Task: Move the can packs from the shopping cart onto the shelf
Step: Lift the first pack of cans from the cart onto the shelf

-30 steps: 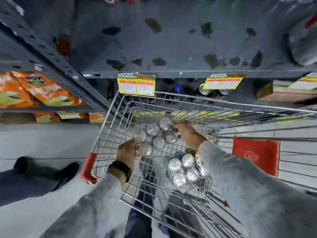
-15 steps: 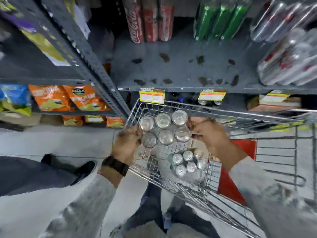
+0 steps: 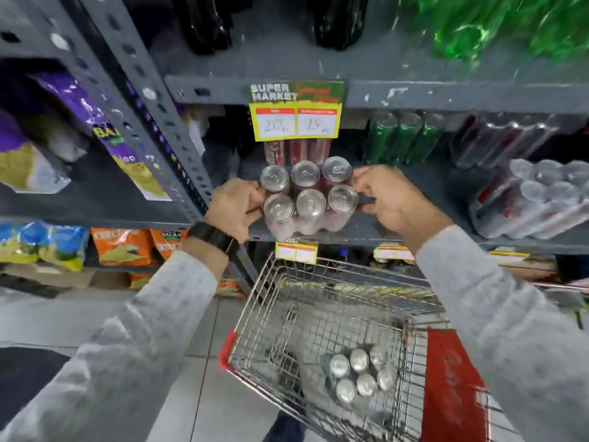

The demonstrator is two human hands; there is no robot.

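While one can pack point(image 3: 358, 374) waits low in the shopping cart point(image 3: 318, 317), both hands carry a six-can pack point(image 3: 307, 194) to the shelf point(image 3: 414, 231).

Left hand point(image 3: 234, 207) and right hand point(image 3: 387, 197) each clamp one side of it; I judge it should slide in level, bottom flat, short of the red cans point(image 3: 296, 151) behind. Its base and whether it already rests on the shelf are hidden; the back rows blur.
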